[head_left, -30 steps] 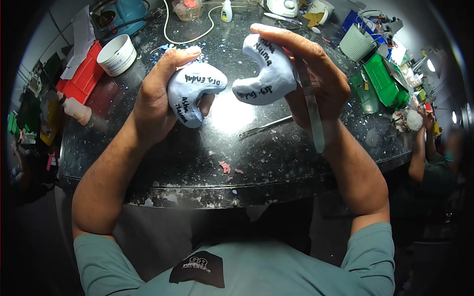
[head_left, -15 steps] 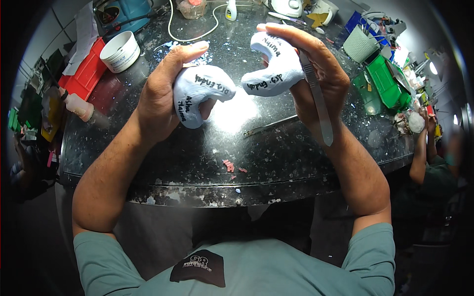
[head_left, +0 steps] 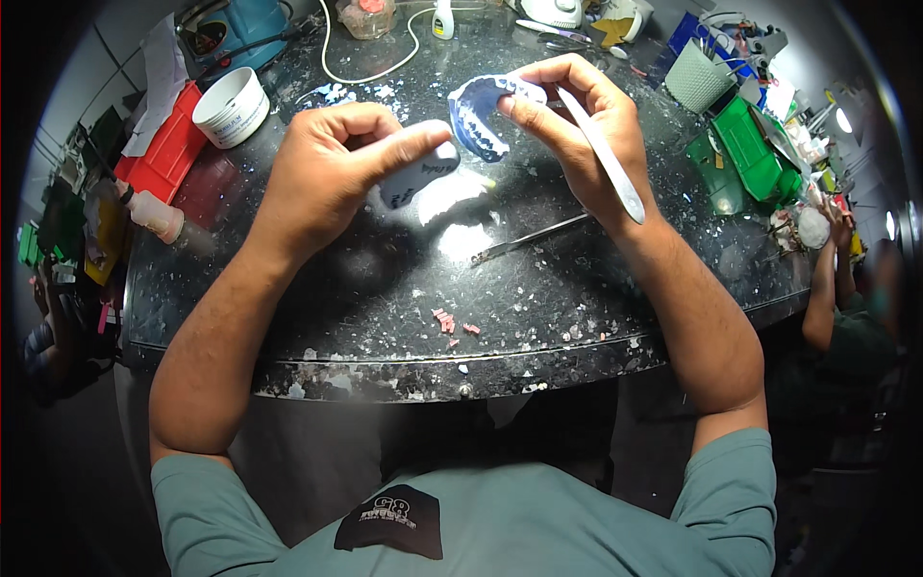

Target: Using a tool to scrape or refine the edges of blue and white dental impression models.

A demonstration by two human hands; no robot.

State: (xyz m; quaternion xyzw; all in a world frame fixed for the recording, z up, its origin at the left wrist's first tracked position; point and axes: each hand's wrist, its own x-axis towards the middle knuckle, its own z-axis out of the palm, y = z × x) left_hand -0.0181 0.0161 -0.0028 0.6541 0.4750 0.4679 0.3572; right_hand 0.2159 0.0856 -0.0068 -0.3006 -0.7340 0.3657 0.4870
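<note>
Up over the black bench, my right hand (head_left: 596, 125) pinches a pale blue plaster dental cast (head_left: 469, 111) between thumb and fingers, its row of teeth showing. Tucked in that same hand is a flat metal tool (head_left: 617, 178), its broad rounded end pointing down along the wrist. My left hand (head_left: 332, 168) is closed on a second dental cast (head_left: 421, 178), partly covered by the thumb, with dark handwriting on the side that shows. The two casts are close together but apart. Below them a thin metal tool (head_left: 529, 238) lies on the bench.
Pink scraps (head_left: 445, 321) and pale debris (head_left: 336, 94) dot the black bench (head_left: 336, 288). A white tub (head_left: 231, 111), red bin (head_left: 168, 144) and bottle (head_left: 154, 213) stand left. On the right are a mesh cup (head_left: 700, 82) and green bin (head_left: 755, 149). A co-worker's arm (head_left: 820, 288) shows far right.
My right hand has turned its cast from the written base to the toothed side. My left hand has rolled over, so its back and thumb now cover much of its cast.
</note>
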